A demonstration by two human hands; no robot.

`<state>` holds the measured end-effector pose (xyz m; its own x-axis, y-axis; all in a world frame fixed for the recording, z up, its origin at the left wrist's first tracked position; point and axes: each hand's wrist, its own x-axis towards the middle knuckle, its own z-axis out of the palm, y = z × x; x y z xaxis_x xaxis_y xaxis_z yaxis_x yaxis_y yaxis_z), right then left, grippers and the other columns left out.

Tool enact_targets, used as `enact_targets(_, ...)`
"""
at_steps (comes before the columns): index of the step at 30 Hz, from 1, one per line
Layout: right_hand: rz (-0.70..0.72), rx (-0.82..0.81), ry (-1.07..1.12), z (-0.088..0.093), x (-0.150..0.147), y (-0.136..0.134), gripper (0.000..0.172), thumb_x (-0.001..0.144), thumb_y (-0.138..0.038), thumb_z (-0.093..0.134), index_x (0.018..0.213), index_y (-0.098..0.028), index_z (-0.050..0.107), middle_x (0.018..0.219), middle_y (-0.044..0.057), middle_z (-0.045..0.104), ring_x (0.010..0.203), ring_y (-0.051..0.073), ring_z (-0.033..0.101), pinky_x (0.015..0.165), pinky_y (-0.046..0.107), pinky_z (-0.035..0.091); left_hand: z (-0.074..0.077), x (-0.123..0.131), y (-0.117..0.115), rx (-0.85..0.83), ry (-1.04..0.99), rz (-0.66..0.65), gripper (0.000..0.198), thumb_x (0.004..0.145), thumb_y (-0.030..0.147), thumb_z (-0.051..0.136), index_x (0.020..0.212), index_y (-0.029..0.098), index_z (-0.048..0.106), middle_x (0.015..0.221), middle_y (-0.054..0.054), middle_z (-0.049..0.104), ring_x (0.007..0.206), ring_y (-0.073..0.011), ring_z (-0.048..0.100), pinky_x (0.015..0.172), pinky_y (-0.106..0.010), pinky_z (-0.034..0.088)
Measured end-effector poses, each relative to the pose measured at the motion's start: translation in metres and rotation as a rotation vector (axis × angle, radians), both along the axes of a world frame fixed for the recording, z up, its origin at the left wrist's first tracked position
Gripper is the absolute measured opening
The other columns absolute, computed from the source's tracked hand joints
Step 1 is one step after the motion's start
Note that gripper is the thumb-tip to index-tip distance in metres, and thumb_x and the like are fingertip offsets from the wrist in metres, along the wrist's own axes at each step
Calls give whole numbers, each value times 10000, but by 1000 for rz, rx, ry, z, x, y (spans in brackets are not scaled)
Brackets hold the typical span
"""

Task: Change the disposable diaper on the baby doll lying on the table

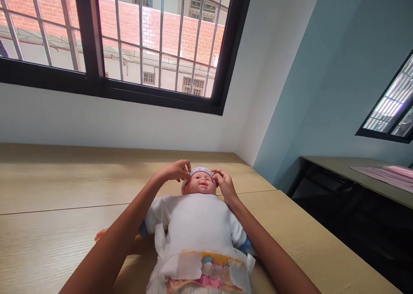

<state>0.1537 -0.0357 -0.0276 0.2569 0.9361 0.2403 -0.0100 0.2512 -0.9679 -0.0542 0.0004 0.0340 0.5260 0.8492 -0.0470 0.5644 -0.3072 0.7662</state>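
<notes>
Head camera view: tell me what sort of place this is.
Likely a baby-care training room: a baby doll in a diaper lies on a long wood-laminate table, with a barred window behind.

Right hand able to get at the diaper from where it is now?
Probably yes. The right hand is at the doll's head, but its forearm runs along the doll's side toward the diaper at the waist. Only the doll's arm lies between, and it looks low enough to pass over.

daylight floods in through the barred window (pixel 129 40) up top, so my view's bright, shadows are soft, and the edges bow wide-angle.
</notes>
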Motion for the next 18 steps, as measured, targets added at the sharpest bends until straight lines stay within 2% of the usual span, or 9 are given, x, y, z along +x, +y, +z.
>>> enact_targets(7, 3, 21, 7, -1, 0, -1, 243, 601, -304, 582, 808, -177, 599, 633, -27, 568, 561, 120, 465, 548, 250, 363, -1, -1, -5, -68, -34, -22, 153, 641, 205, 554, 734, 182, 435, 648, 37, 505, 627, -108, 516, 520, -200, 428)
enact_targets(14, -17, 52, -12, -1, 1, 0, 295, 609, -298, 595, 880, -187, 572, 623, -35, 547, 596, 138, 508, 586, 263, 387, 4, -4, -9, -79, -47, -43, 157, 608, 186, 553, 734, 181, 461, 634, 45, 497, 609, -108, 509, 521, -211, 434)
enact_targets(18, -34, 46, -21, -2, 3, 0, 281, 631, -314, 569, 884, -191, 579, 602, -33, 544, 569, 136, 485, 573, 269, 390, 4, -6, -8, -83, -53, -46, 166, 607, 186, 572, 745, 181, 479, 640, 40, 515, 609, -104, 509, 514, -203, 436)
